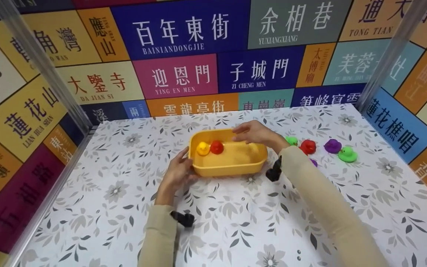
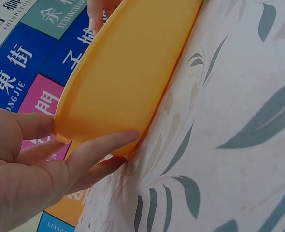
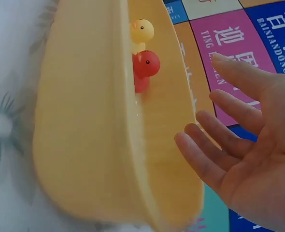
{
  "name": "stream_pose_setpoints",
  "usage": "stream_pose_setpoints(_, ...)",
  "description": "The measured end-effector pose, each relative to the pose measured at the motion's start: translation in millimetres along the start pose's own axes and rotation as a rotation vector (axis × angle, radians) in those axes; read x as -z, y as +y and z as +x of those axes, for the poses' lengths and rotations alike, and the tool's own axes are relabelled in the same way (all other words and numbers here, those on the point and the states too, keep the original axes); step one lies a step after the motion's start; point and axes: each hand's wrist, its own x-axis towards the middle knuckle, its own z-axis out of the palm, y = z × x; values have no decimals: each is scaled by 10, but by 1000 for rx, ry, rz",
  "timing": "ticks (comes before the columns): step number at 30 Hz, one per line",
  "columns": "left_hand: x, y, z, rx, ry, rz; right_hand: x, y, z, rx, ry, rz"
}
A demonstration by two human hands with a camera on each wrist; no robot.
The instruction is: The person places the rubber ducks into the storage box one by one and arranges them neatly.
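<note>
From my feed, left to right: left hand (image 1: pixel 178 171) sits at 9 o'clock of the yellow tub (image 1: pixel 232 164), fingers straight and pressed against its outer wall, thumb up near the rim; the left wrist view confirms the fingers (image 2: pixel 92 153) lie flat on the wall, not hooked over the rim. Tub sits mid-table on the floral tablecloth (image 1: pixel 106 207). Inside, at its 10 o'clock end, a yellow duck (image 1: pixel 202 148) and a red duck (image 1: pixel 217 147) sit side by side, touching. Right hand (image 1: pixel 252 132) hovers over the tub's 1 o'clock rim, fingers released and spread, holding nothing; the right wrist view shows an open palm (image 3: pixel 258 164) beside the tub. At 3 o'clock of the tub, loose on the cloth: green duck (image 1: pixel 291 140), red duck (image 1: pixel 308 146), purple duck (image 1: pixel 333 145), another green duck (image 1: pixel 347 154).
</note>
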Motion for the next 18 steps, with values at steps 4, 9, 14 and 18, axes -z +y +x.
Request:
stream_pose_setpoints(4, -6, -10, 15, -8, 5, 13, 130, 23, -197, 40, 2, -74)
stream_pose_setpoints(9, 19, -35, 17, -40, -4, 18, 233, 102, -374, 135, 26, -31)
stream_pose_setpoints(14, 6, -6, 10, -52, 2, 34, 408, 184, -574, 116, 68, 22)
stream_pose_setpoints(18, -13, -10, 8, -43, 1, 49, 564, 316, -739, 120, 151, 49)
